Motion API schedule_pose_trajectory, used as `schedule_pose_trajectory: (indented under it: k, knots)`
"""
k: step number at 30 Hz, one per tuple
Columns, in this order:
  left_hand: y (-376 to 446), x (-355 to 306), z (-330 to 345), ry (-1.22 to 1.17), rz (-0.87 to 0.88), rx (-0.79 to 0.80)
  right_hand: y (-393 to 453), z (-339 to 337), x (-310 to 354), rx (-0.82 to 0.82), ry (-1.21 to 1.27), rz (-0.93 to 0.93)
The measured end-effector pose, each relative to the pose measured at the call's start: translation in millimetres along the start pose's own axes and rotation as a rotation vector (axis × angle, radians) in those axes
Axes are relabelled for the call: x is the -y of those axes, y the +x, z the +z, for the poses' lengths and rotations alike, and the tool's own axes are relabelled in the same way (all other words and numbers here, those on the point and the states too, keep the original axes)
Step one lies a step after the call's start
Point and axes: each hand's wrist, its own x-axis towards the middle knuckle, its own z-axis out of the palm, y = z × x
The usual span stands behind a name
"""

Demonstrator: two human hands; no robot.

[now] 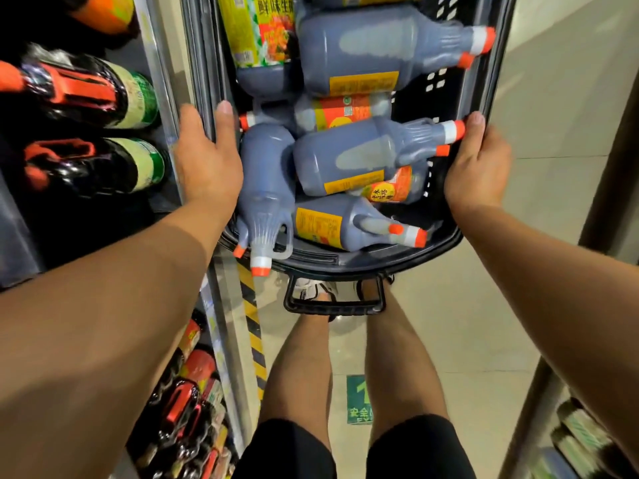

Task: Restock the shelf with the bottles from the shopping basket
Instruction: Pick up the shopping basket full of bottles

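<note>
A black shopping basket (349, 262) is held up in front of me, full of several dark jug bottles with orange caps and yellow labels lying on their sides, such as one in the middle (366, 157) and one hanging over the near rim (266, 198). My left hand (207, 160) grips the basket's left rim, thumb over the edge. My right hand (479, 164) grips the right rim. The shelf (162, 81) runs along the left, stocked with dark bottles.
Dark bottles with green-white labels (135, 98) lie on the upper left shelf; more bottles (193, 402) fill a lower shelf. The basket's handle (335, 305) hangs down over my legs. A second shelf edge (539, 402) stands at lower right. Tiled floor lies below.
</note>
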Motion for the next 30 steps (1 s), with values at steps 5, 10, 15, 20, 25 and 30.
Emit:
schedule_pose_trajectory:
  k: [5, 10, 15, 20, 25, 30]
  knots:
    - [-3.8, 0.7, -0.3, -0.008, -0.016, -0.039, -1.1, 3.5, -2.5, -0.022, -0.028, 0.026]
    - [-4.0, 6.6, 2.4, 0.024, 0.000, -0.086, 1.2, 5.6, -6.1, -0.054, -0.051, -0.005]
    - [-6.9, 6.8, 3.7, 0.091, 0.035, -0.118, 2.2, 5.3, -10.0, -0.064, -0.070, -0.054]
    - [-19.4, 21.3, 6.9, 0.069, 0.063, -0.161, -6.8, 4.7, -22.0, -0.047, -0.071, -0.069]
    - [-47.0, 55.9, 8.3, 0.054, 0.056, -0.157, -39.4, 2.5, -41.6, -0.030, -0.075, -0.069]
    - [-91.2, 74.8, -1.5, 0.059, 0.116, -0.122, -89.5, -4.7, -80.0, -0.035, -0.041, -0.030]
